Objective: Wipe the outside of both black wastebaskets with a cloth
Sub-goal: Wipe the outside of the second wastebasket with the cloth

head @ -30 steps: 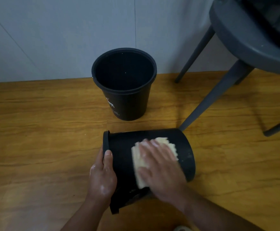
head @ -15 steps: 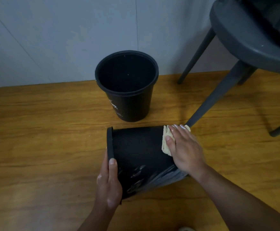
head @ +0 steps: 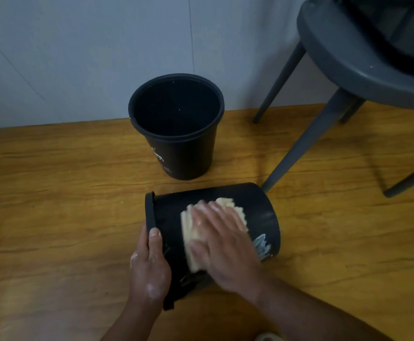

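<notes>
A black wastebasket (head: 262,205) lies on its side on the wooden floor, rim to the left and base to the right. My left hand (head: 150,267) grips its rim, thumb over the edge. My right hand (head: 223,242) lies flat with straight fingers on a pale yellow cloth (head: 191,242), pressing it against the basket's upper side. Wet streaks show near the base. A second black wastebasket (head: 183,153) stands upright behind it by the wall, with white print on its side.
A grey chair (head: 353,62) stands at the right; one of its legs (head: 299,146) comes down to the floor just beyond the lying basket's base. A grey wall (head: 77,57) closes off the back. Wooden floor (head: 53,217) stretches to the left.
My right hand slid the cloth from the basket's base end back toward the rim and middle. The basket tilted slightly. My left hand kept its grip on the rim.
</notes>
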The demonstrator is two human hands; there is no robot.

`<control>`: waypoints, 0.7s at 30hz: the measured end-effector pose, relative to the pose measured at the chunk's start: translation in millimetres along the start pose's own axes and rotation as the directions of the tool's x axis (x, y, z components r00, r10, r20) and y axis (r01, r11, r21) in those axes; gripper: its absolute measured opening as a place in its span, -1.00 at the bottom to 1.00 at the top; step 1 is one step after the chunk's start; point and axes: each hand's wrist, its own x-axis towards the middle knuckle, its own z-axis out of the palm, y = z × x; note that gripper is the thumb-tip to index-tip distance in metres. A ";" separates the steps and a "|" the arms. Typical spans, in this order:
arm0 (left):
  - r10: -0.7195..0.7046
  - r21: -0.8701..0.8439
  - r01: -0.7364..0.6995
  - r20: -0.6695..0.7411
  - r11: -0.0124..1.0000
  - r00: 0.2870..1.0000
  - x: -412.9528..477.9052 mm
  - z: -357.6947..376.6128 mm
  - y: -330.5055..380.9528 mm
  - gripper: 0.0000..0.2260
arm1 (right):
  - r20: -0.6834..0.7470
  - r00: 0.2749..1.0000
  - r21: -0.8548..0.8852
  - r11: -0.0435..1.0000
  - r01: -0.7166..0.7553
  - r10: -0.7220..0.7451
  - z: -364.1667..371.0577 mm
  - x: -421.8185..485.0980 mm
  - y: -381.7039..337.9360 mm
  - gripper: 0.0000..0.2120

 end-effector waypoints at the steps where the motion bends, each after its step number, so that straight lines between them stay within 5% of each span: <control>1: 0.001 -0.012 -0.001 0.000 1.000 1.000 0.0 0.3 -0.4 -0.74 | -0.011 0.998 0.000 0.998 -0.062 0.062 -3.9 2.9 13.7 -0.41; 10: -0.028 -0.079 0.030 0.027 0.996 0.999 6.7 2.0 -6.1 -0.65 | -0.127 0.929 0.007 0.937 -0.350 0.348 -3.4 19.9 51.8 -0.36; 18: -0.102 -0.123 0.104 0.024 0.987 0.994 7.6 2.9 -15.1 -0.40 | 0.025 0.997 0.006 0.998 -0.069 0.069 -7.2 56.3 -31.7 -0.44; 21: -0.116 -0.133 0.120 0.033 0.984 0.993 8.4 1.6 -11.7 -0.61 | -0.009 1.000 -0.013 1.000 -0.002 0.002 2.4 46.6 -52.9 -0.44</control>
